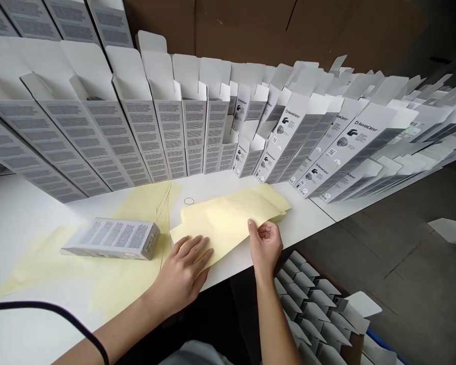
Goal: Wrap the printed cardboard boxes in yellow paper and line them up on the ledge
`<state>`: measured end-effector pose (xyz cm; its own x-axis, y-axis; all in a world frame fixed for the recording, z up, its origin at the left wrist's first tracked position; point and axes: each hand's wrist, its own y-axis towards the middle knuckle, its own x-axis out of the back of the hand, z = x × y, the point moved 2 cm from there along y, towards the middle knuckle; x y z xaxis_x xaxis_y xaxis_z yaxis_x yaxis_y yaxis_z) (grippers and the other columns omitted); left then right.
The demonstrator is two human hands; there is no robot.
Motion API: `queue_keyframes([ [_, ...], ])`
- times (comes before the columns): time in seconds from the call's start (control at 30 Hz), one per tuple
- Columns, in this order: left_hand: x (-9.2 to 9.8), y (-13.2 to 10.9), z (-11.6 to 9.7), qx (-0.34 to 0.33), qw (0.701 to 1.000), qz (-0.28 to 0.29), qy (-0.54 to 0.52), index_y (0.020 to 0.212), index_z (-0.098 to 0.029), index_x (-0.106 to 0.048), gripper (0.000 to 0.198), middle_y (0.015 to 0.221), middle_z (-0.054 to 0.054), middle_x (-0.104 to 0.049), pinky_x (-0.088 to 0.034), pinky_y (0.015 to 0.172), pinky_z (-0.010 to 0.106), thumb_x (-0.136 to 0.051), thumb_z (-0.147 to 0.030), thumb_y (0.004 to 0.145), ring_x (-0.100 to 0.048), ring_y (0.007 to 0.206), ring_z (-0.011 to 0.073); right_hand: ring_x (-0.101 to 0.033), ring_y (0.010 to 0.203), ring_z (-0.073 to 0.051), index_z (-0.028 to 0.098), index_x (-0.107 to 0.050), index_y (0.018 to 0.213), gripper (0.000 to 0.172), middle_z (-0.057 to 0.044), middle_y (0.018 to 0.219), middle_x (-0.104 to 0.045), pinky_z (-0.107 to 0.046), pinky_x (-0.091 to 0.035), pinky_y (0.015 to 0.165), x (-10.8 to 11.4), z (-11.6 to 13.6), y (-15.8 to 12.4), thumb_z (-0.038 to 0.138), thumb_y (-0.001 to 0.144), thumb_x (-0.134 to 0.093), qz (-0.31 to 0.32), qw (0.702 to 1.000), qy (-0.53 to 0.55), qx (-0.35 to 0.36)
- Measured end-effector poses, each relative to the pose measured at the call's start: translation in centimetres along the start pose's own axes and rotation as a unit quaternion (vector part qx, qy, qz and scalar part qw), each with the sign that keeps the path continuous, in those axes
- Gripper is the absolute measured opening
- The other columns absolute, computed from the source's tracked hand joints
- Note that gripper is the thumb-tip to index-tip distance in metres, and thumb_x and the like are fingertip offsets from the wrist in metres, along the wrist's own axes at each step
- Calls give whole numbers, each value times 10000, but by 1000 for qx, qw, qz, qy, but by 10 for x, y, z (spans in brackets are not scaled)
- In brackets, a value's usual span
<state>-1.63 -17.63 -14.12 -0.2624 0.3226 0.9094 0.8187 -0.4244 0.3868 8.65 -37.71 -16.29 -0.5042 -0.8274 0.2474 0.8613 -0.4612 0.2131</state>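
Yellow paper stack (228,218) spread under two working hands

Layered and slightly creased, the paper stack lies on a white table (307,215), its near edge angled across the tabletop. The left hand (188,268) rests on the stack's near left corner, palm down, fingers spread wide. At the stack's near right edge, the right hand (266,248) is narrow, thumb laid on the paper and fingers curled beside it; whether they pinch the edge, I cannot tell. Left of the stack, a printed carton (110,238) lies on its side over flat yellow sheets (137,203). Just beyond the stack sits a thin ring (189,201). Farther behind it stand rows of upright boxes (167,137), top flaps raised. More flapped boxes (311,299) stand below the stack, to its right.
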Motion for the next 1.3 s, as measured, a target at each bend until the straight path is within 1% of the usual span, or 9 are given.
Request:
queue_keyframes([
  [0.23, 19, 47, 30, 218, 950, -40, -220, 1294, -183, -588, 531, 1324, 118, -578, -431, 1006, 528, -576, -461, 843, -539, 1199, 332, -528, 673, -121, 176, -497, 854, 349, -4, 736, -572, -246, -448, 630, -9, 11, 4, 447, 770, -701, 130, 957, 257, -18],
  [0.33, 22, 83, 56, 382, 844, -80, -369, 1262, -166, -593, 605, 1312, 144, -582, -475, 949, 472, -692, -443, 733, -565, 1163, 338, -590, 775, -156, 175, -532, 909, 331, -27, 774, -618, -284, -488, 716, -17, 24, 0, 429, 776, -698, 164, 944, 287, -3],
  [0.43, 22, 106, 69, 391, 720, -37, -572, 1086, -150, -648, 533, 1115, 155, -675, -543, 785, 413, -764, -428, 646, -654, 977, 314, -620, 825, -181, 172, -572, 931, 302, -42, 785, -643, -316, -510, 757, -22, 35, -1, 411, 789, -689, 183, 941, 283, 20],
  [0.5, 23, 111, 71, 373, 679, -26, -631, 932, -147, -640, 474, 943, 126, -704, -549, 652, 376, -789, -453, 602, -676, 805, 278, -628, 802, -184, 170, -594, 909, 276, -45, 775, -651, -326, -522, 749, -24, 41, 0, 396, 785, -694, 194, 939, 281, 28],
  [0.87, 34, 109, 63, 303, 650, -24, -696, 865, -153, -626, 386, 867, 81, -680, -539, 618, 327, -763, -457, 673, -660, 724, 220, -637, 1040, -292, 135, -569, 1197, 544, -157, 1141, -648, -446, -541, 856, -43, 69, 4, 351, 729, -741, 213, 913, 339, -74],
  [1.0, 38, 109, 64, 305, 652, -55, -692, 831, -149, -627, 373, 809, 62, -663, -518, 600, 298, -742, -477, 696, -642, 697, 198, -548, 1163, -270, 191, -447, 1331, 621, -166, 1303, -511, -461, -498, 924, -36, 75, 9, 329, 784, -708, -5, 970, 185, 159],
  [1.07, 36, 109, 64, 305, 658, -64, -686, 831, -150, -621, 369, 800, 54, -651, -505, 596, 288, -727, -482, 710, -625, 679, 183, -522, 1172, -268, 214, -542, 1244, 489, -145, 1257, -520, -454, -475, 947, -34, 83, 8, 243, 787, -714, -105, 936, 53, 333],
  [1.17, 33, 109, 64, 289, 675, -64, -676, 846, -146, -615, 347, 808, 49, -635, -483, 612, 273, -695, -468, 745, -592, 685, 162, -577, 1024, -233, 235, -675, 1040, 242, -95, 1040, -623, -400, -491, 886, -42, 96, 6, 127, 824, -662, -19, 856, -63, 513],
  [1.3, 29, 110, 65, 249, 725, -77, -638, 801, -141, -593, 267, 804, 37, -599, -457, 705, 267, -645, -403, 799, -547, 746, 147, -582, 904, -204, 201, -697, 1065, 228, -89, 955, -656, -369, -500, 804, -55, 107, 9, 154, 844, -663, 87, 834, -66, 542],
])
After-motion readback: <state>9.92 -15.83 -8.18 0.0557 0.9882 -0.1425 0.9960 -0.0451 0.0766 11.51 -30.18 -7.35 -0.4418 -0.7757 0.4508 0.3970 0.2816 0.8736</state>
